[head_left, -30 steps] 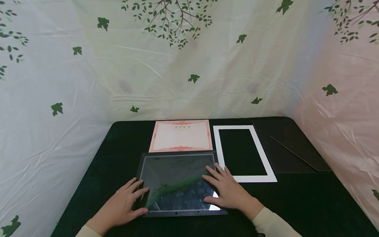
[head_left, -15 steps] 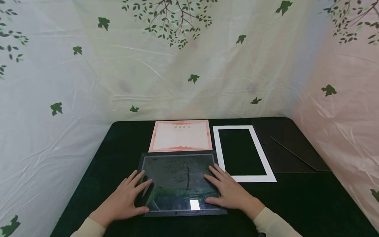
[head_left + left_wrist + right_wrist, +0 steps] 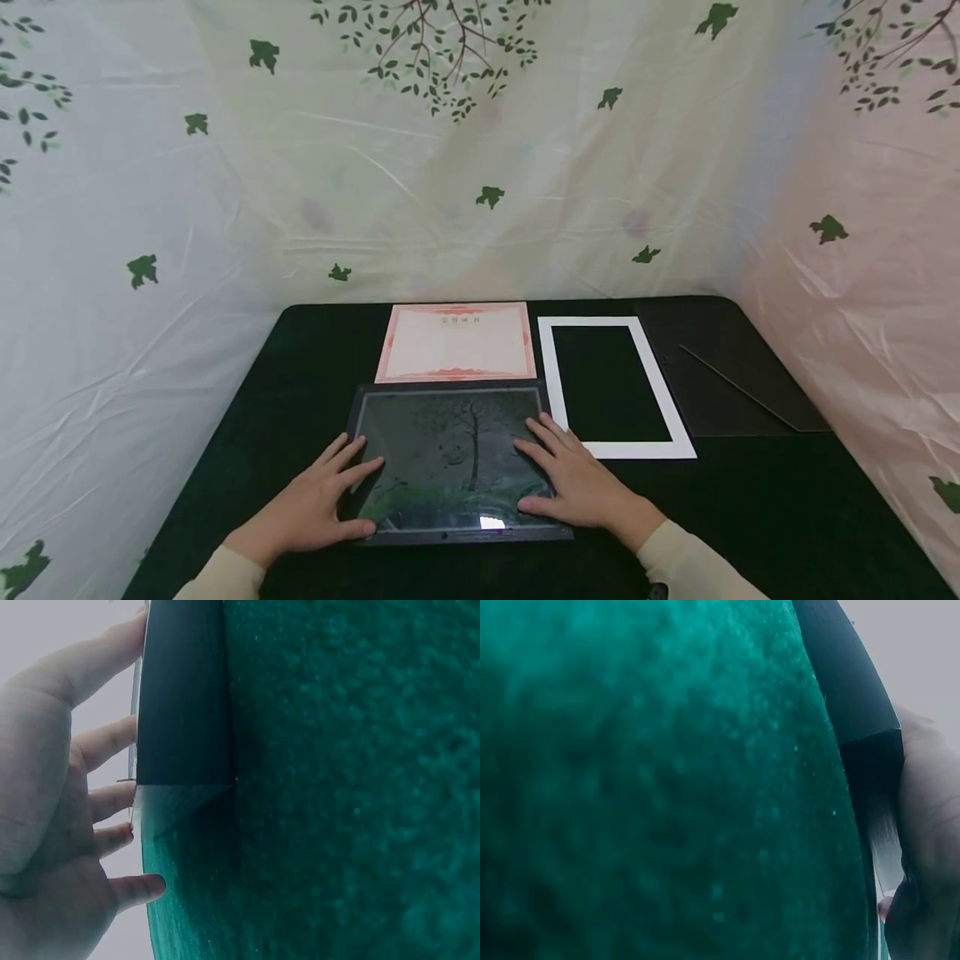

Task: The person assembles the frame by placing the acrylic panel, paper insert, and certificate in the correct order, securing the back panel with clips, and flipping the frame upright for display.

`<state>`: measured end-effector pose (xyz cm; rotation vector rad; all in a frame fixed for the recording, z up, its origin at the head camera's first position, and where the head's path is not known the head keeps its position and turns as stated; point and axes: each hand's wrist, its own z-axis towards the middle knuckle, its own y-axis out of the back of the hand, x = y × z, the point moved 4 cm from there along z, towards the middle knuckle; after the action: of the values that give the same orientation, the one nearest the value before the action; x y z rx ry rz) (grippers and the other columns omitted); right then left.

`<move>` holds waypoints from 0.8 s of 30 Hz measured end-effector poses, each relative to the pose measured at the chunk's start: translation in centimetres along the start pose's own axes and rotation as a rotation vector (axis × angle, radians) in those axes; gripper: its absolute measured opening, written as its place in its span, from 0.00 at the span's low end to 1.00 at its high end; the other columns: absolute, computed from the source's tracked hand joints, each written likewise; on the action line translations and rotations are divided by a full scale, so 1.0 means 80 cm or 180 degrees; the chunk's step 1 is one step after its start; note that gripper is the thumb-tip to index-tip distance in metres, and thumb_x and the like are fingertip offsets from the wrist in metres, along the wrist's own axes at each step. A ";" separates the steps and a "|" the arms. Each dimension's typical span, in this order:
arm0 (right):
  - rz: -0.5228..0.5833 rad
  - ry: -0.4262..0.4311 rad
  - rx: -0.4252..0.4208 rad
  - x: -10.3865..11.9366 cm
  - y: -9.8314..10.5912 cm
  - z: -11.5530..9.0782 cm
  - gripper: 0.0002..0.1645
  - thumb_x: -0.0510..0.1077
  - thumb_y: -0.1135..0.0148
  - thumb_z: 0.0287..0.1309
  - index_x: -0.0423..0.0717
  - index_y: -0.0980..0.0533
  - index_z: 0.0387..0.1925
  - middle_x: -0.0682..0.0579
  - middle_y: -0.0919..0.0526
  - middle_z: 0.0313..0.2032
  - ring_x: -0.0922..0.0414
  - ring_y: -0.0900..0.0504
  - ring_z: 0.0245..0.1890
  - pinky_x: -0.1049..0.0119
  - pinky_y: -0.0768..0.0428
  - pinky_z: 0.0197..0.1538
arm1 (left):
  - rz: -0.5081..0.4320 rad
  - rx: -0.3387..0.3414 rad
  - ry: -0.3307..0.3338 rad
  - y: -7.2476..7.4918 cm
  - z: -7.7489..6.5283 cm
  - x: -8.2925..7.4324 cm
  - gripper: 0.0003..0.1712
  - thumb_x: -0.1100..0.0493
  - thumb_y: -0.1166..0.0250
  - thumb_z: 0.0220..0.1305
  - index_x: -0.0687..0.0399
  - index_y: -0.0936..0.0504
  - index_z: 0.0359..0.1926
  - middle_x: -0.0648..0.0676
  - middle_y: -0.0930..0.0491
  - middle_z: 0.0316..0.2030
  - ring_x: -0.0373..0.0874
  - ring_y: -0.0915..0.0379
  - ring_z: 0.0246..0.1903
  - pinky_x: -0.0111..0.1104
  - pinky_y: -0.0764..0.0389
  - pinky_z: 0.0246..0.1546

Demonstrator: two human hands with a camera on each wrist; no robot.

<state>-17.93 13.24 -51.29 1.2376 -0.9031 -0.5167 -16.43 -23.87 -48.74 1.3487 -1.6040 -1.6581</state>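
A dark picture frame [image 3: 461, 537] lies flat in front of me, with a glossy clear sheet [image 3: 427, 442] inside its border that mirrors tree shapes and a bright patch. My left hand [image 3: 307, 504] rests on the frame's left side with spread, fairly straight fingers; its thumb touches near the front corner. On the opposite side, my right hand [image 3: 581, 483] lies with fingers spread over the right border and sheet edge. In the left wrist view the fingers touch the top of the frame's thick side wall [image 3: 184, 697]. The right wrist view shows only part of my right hand [image 3: 934, 802].
A pink-bordered certificate [image 3: 457, 346] lies just behind the frame. To the right are a white mat border [image 3: 678, 433] and a dark backing board [image 3: 723, 321] with a thin pale line across it. A dark green cloth [image 3: 787, 517] covers the table; patterned curtains [image 3: 420, 192] surround it.
My left hand has shifted slightly forward and right along the frame. Reflections on the sheet have changed, the bright patch moving left. The right hand has barely moved.
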 end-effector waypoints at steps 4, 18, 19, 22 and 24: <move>0.0033 -0.0005 0.0049 0.000 0.001 0.001 0.51 0.80 0.53 0.53 0.61 0.42 0.73 0.54 0.54 0.75 0.54 0.65 0.75 0.43 0.50 0.69 | 0.0023 -0.0016 0.0012 0.000 0.000 -0.001 0.53 0.18 0.43 0.45 0.38 0.32 0.69 0.58 0.48 0.73 0.63 0.61 0.72 0.62 0.37 0.58; 0.0004 -0.0006 0.0078 0.002 0.005 0.001 0.51 0.81 0.53 0.52 0.61 0.42 0.72 0.52 0.53 0.75 0.53 0.64 0.75 0.37 0.48 0.67 | 0.0111 -0.0018 0.0043 0.004 0.000 -0.004 0.53 0.18 0.42 0.44 0.39 0.31 0.68 0.59 0.47 0.72 0.63 0.61 0.72 0.62 0.38 0.59; 0.0010 0.0005 0.0066 0.002 0.005 0.001 0.51 0.80 0.52 0.53 0.60 0.41 0.72 0.52 0.53 0.75 0.53 0.63 0.75 0.37 0.48 0.67 | 0.0104 -0.0020 0.0040 0.004 0.000 -0.004 0.53 0.18 0.42 0.44 0.39 0.31 0.68 0.59 0.47 0.72 0.63 0.61 0.72 0.62 0.38 0.59; 0.0041 0.0038 0.0033 0.002 0.005 0.001 0.51 0.80 0.51 0.53 0.59 0.41 0.72 0.51 0.52 0.75 0.52 0.62 0.75 0.36 0.48 0.66 | 0.0121 -0.0027 0.0015 0.004 0.000 -0.004 0.53 0.18 0.43 0.44 0.39 0.31 0.68 0.59 0.46 0.72 0.63 0.60 0.71 0.63 0.39 0.58; 0.0052 0.0056 0.0016 0.001 0.005 0.001 0.50 0.79 0.51 0.53 0.60 0.41 0.72 0.51 0.52 0.75 0.51 0.61 0.75 0.35 0.48 0.66 | 0.0157 -0.0043 -0.0001 0.005 0.001 -0.003 0.53 0.18 0.43 0.44 0.38 0.31 0.68 0.59 0.45 0.72 0.64 0.59 0.71 0.64 0.39 0.57</move>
<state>-18.01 13.25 -50.87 1.2365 -0.8996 -0.4902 -16.51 -23.67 -48.30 1.2920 -1.6106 -1.6375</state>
